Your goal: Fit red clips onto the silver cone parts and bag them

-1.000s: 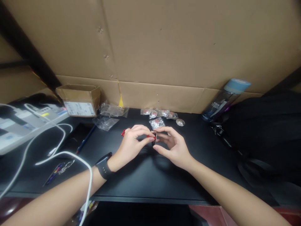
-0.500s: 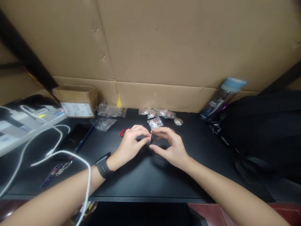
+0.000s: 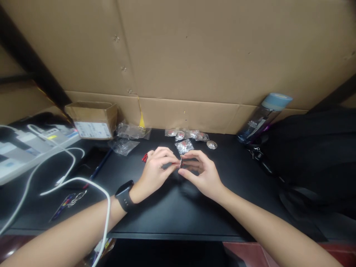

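Above the middle of the black desk, my right hand point(image 3: 201, 168) pinches a small thin flat piece point(image 3: 181, 162) between thumb and fingertips. The piece stands nearly edge-on, so its face is hard to see. From the other side my left hand point(image 3: 160, 163) is closed, thumb and fingertips together against the piece; a hint of red shows there, and whatever else it grips is hidden. Behind my left hand lies a red cord bundle point(image 3: 144, 157), partly covered. Just beyond my fingers is a small clear plastic packet point(image 3: 184, 146). A silvery round disc point(image 3: 211, 144) lies to its right.
Several clear packets point(image 3: 191, 133) and crumpled plastic bags point(image 3: 124, 145) lie toward the cardboard wall. A cardboard box point(image 3: 94, 124), power strip point(image 3: 41, 148) and white cable point(image 3: 107, 207) are left, the cable crossing over my left forearm. A bottle point(image 3: 261, 118) and black bag point(image 3: 314, 155) stand right.
The thin piece has turned slightly more edge-on between my fingers. Both hands stay close together at nearly the same place; the view has shifted a little.
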A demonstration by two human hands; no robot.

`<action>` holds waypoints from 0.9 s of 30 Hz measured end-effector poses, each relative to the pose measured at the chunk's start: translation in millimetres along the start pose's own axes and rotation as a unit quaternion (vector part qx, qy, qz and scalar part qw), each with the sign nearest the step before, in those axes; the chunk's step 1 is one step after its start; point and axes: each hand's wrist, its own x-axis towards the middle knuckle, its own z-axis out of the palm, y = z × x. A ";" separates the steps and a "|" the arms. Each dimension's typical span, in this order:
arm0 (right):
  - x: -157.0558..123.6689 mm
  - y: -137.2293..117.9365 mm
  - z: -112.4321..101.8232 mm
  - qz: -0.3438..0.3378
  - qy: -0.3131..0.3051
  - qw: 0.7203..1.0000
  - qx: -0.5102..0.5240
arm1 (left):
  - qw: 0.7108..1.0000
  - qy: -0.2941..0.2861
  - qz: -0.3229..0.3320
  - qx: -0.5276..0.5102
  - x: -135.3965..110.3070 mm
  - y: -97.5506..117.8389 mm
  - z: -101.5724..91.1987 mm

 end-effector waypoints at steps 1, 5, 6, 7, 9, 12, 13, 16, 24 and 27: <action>0.2 1.4 -0.7 -0.010 -0.001 1.000 -0.011 | 1.000 -0.006 -0.014 -0.014 0.2 -1.5 1.3; 1.9 6.8 -5.2 -0.078 -0.008 0.991 -0.111 | 0.992 -0.034 -0.069 -0.103 2.0 -8.3 6.9; 2.4 7.3 -6.3 -0.087 -0.008 0.988 -0.129 | 0.990 -0.039 -0.073 -0.115 2.6 -9.5 7.5; 2.9 7.3 -7.3 -0.091 -0.008 0.986 -0.136 | 0.989 -0.045 -0.070 -0.120 3.3 -10.3 7.6; 3.6 6.0 -8.5 -0.087 -0.006 0.988 -0.126 | 0.991 -0.054 -0.056 -0.109 4.4 -10.9 6.4; 4.0 2.8 -8.4 -0.084 -0.001 0.990 -0.110 | 0.996 -0.048 -0.033 -0.070 5.5 -10.3 3.3; 4.0 1.9 -8.1 -0.087 0.000 0.990 -0.110 | 0.997 -0.043 -0.030 -0.059 5.7 -10.1 2.5; 3.9 0.4 -7.6 -0.098 -0.001 0.988 -0.117 | 0.998 -0.039 -0.026 -0.048 6.0 -9.9 1.1; 5.0 -1.5 -8.3 -0.111 -0.008 0.984 -0.137 | 0.998 -0.046 -0.027 -0.043 4.6 -6.7 1.9; 4.6 -1.2 -8.0 -0.105 -0.009 0.986 -0.132 | 0.998 -0.053 -0.024 -0.038 3.7 -3.5 1.6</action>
